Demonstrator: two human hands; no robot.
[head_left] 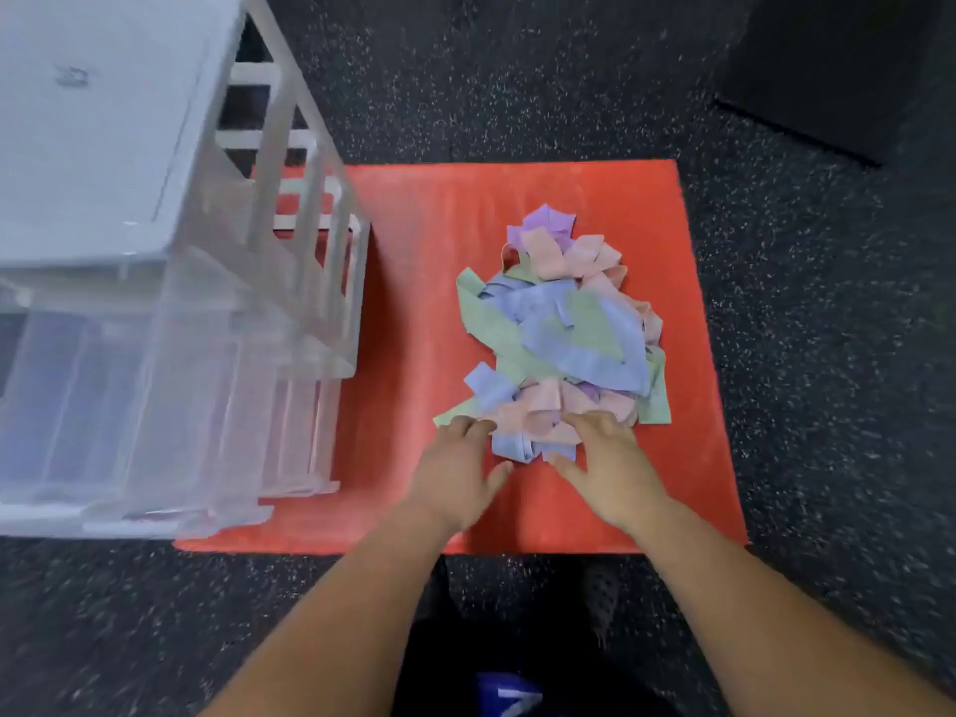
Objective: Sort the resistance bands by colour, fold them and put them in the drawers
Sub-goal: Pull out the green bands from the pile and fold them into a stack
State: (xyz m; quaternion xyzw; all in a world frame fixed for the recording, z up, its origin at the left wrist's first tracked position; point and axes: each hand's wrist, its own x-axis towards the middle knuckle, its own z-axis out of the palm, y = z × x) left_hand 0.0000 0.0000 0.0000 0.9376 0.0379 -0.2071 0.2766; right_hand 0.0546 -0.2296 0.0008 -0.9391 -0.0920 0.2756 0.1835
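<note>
A mixed heap of resistance bands [561, 333] lies on a red mat [414, 313]: blue, green, pink and purple bands tangled together. My left hand [458, 468] rests at the near left edge of the heap, fingertips touching a pink band. My right hand [605, 460] lies on the near right edge, fingers spread over pink and blue bands. Neither hand plainly grips anything. A clear plastic drawer unit [170, 323] stands at the left, its drawers pulled out in steps.
Dark speckled rubber floor [517, 85] surrounds the mat. A black block [838, 59] sits at the far right corner. My dark-clothed legs show at the bottom edge. The drawer unit overlaps the mat's left side.
</note>
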